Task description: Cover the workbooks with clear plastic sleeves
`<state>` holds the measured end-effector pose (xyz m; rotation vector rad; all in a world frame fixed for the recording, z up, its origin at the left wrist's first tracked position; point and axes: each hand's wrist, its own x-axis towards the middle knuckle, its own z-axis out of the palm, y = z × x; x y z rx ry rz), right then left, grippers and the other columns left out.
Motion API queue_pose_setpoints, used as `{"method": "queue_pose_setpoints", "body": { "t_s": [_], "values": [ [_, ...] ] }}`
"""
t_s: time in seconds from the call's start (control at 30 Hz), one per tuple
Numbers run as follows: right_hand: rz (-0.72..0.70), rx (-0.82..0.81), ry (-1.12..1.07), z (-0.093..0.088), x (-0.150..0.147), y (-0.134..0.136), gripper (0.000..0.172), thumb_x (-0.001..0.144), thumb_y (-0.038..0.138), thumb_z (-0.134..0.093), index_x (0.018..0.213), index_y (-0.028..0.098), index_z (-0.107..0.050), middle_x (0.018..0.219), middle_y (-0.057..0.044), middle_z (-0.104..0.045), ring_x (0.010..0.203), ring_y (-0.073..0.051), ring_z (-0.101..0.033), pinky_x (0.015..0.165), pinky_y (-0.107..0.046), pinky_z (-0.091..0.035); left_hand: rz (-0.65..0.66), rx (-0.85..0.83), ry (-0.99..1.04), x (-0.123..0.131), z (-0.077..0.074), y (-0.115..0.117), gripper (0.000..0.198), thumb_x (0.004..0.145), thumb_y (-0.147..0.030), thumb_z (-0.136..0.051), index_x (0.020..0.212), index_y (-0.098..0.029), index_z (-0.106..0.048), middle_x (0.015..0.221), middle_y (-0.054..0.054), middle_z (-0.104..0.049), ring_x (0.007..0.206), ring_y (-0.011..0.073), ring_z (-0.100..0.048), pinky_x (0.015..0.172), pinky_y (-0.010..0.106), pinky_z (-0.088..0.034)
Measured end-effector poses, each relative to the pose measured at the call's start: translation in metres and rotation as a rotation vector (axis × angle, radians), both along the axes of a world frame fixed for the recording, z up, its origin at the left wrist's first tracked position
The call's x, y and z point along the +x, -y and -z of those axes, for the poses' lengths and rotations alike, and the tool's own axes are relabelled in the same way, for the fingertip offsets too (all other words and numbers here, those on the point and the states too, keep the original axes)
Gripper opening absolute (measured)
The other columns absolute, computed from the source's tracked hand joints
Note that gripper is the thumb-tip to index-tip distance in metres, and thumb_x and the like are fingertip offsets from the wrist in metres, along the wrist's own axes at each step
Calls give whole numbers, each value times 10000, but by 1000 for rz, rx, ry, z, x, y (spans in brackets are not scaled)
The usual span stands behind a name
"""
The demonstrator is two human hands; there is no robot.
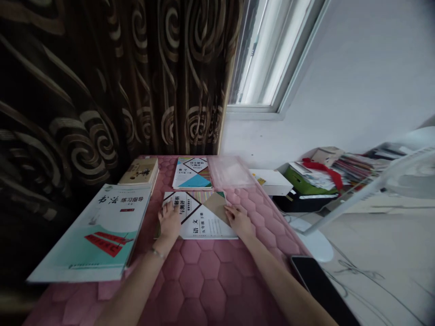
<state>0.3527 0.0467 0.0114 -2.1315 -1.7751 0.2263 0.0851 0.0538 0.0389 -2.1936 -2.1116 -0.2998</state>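
Note:
A workbook with a white cover and black Chinese print lies turned sideways on the pink padded tabletop. Across its left part rests my left hand, fingers spread flat over the cover. My right hand is closed at the workbook's right edge, its fingertips on the cover; its thumb is hard to make out. Just beyond lies a similar workbook with a blue triangle on its cover. Beside that one, to the right, is a translucent pinkish plastic sheet or folder.
On the left lie a large calligraphy book and a brown-covered book by the dark curtain. A black phone or tablet sits at the right edge. Further right are a white box, piled papers and a white fan.

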Motion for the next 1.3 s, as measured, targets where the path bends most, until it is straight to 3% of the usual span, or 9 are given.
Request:
{"method": "queue_pose_setpoints", "body": {
  "t_s": [0.13,0.27,0.47,0.6,0.7,0.83,0.93,1.0,1.3],
  "values": [
    [-89,98,6,12,8,13,340,938,295,-478,1210,290,-682,1080,-76,-671,957,-198,-638,840,-302,-475,31,91,43,-33,26,60,420,953,-190,-353,1292,-207,-600,1395,132,-536,1203,262,-538,990,407,-470],
    [-211,215,61,27,10,34,330,903,269,-510,1170,267,-704,1183,-98,-652,1098,-249,-566,954,-400,-423,127,106,10,-56,39,83,467,963,-214,-354,1410,-191,-486,1488,116,-464,1326,246,-468,1085,400,-411],
    [-161,251,103,30,2,49,372,915,244,-467,1221,258,-677,1231,-109,-624,1098,-269,-527,949,-425,-413,130,25,-58,-57,31,78,469,948,-176,-373,1395,-127,-506,1498,153,-443,1405,289,-371,1138,432,-342],
    [-142,230,135,20,-2,51,371,911,220,-478,1223,249,-677,1230,-111,-625,1077,-274,-529,941,-425,-419,125,40,-88,-48,25,84,509,914,-87,-348,1372,-204,-537,1496,128,-449,1410,302,-361,1151,574,-263],
    [-173,238,128,8,-21,58,359,890,148,-474,1130,248,-722,1261,-110,-616,1096,-288,-525,927,-434,-426,322,18,-59,-32,23,88,482,913,-74,-351,1303,-214,-598,1429,112,-535,1373,268,-426,1165,558,-258],
    [-402,262,-24,-3,-72,70,269,893,173,-518,937,274,-764,1178,-63,-654,1074,-237,-559,941,-375,-437,507,27,42,-8,19,82,364,898,-71,-431,1141,-182,-679,1265,97,-663,1183,217,-600,1116,446,-383],
    [-418,233,-79,-5,-104,76,182,894,259,-582,922,288,-760,1099,-42,-680,1033,-225,-583,905,-373,-444,499,20,127,-2,15,75,306,874,-52,-464,981,-185,-717,1115,68,-716,1004,184,-657,1070,410,-427],
    [-388,224,-64,-5,-113,76,150,890,308,-611,916,294,-758,1081,-35,-686,1025,-234,-583,878,-385,-439,487,20,180,-4,14,71,290,865,-56,-487,942,-203,-726,1094,54,-721,1001,181,-647,1040,395,-443],
    [-370,247,-90,-2,-91,73,106,865,293,-661,815,272,-752,1037,-17,-716,993,-227,-594,847,-365,-439,366,45,141,-33,5,72,179,901,-205,-562,907,-242,-738,1134,30,-727,1104,236,-598,991,446,-405]
  ]
}}
